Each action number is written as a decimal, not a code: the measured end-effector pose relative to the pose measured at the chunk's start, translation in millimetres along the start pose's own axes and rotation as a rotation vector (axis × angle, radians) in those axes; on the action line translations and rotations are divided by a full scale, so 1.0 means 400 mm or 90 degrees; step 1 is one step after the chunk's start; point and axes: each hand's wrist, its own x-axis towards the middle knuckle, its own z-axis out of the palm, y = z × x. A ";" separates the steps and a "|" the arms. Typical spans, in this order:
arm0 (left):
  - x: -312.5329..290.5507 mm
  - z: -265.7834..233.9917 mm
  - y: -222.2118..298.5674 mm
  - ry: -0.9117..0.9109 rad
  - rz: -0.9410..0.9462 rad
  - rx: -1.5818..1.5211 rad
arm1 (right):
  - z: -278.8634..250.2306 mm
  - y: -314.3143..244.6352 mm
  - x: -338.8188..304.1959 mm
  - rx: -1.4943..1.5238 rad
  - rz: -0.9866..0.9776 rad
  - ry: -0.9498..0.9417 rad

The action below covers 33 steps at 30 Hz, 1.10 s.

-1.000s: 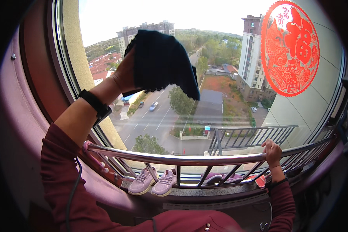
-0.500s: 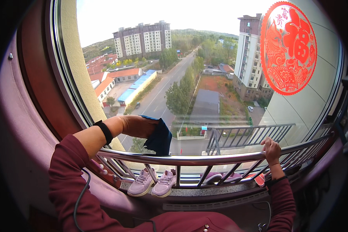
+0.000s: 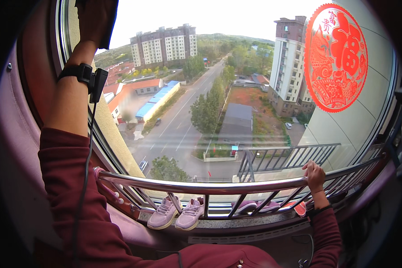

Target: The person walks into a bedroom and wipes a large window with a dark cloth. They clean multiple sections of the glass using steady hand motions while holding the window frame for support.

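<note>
"Where's the cloth?"

"At eleven o'clock, by the top edge of the view. The dark cloth [image 3: 110,32] shows beside the raised left hand [image 3: 93,23], in front of the window pane [image 3: 219,111], near its side frame [image 3: 63,40]."

"Is that hand gripping it?"

"Can't tell. The fingers are lost in shadow and partly cut off, and I can't be sure the cloth touches the glass. For good contact, I'd spread it under the whole palm and press evenly, so no edge folds over."

"And the right hand [image 3: 316,176]?"

"At four o'clock, curled onto the metal rail [image 3: 236,185]. That's a sound anchor with the other arm stretched so high. I'd reach from the shoulder rather than tip the body toward the glass."

"Anything to mind?"

"The cable [image 3: 89,145] at nine o'clock, hanging from the black wristband [image 3: 81,72] along the sleeve. Give it slack, clear of the rail's end. Short, overlapping strokes should suit that reach better than long sweeps. The lilac shoes [image 3: 188,217] stand against the bars between six and seven o'clock, so lift any low stroke over them. Go gently near the red sticker [image 3: 336,58] at two o'clock."
</note>
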 end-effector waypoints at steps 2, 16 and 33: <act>-0.003 0.000 0.037 0.034 0.010 -0.069 | 0.001 0.003 -0.004 -0.004 -0.009 0.001; -0.510 -0.302 0.413 -0.614 -0.137 -0.990 | 0.006 0.015 0.003 0.021 0.008 -0.017; -0.291 -0.294 0.400 -0.283 0.360 -0.438 | 0.023 0.057 0.004 0.055 -0.002 0.007</act>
